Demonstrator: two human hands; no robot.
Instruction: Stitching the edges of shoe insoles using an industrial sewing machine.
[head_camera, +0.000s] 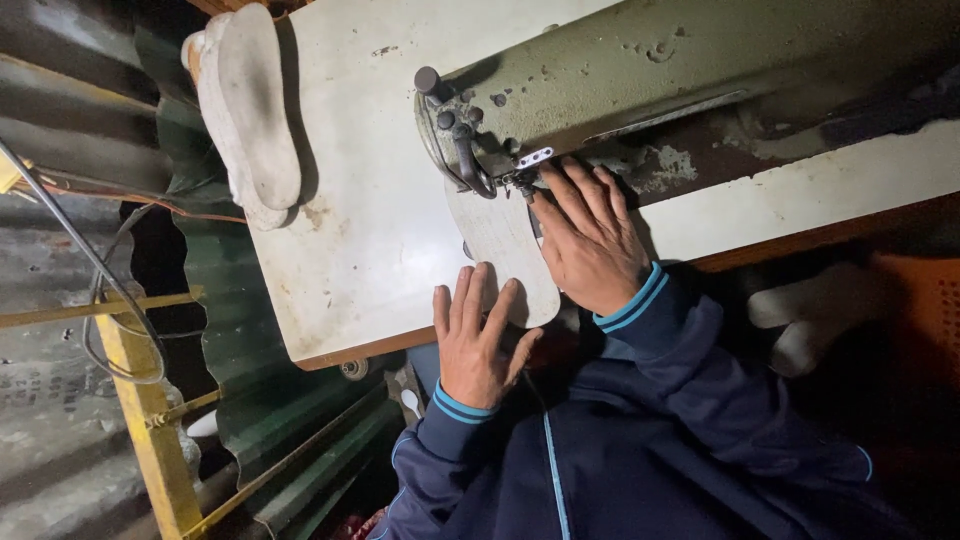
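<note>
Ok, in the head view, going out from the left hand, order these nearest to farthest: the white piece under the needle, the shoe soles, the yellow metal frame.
From the left hand:
1. White piece, under its fingertips on the table.
2. Shoe soles, at the table's far left corner.
3. Yellow metal frame, off the table, at the picture's left.

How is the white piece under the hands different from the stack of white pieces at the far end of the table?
The flat piece is a single sheet lying under the sewing machine needle, pressed by the left hand and right hand. The stacked soles are several layers, thicker, untouched, near the table edge. Both are whitish with rounded outlines.
</note>
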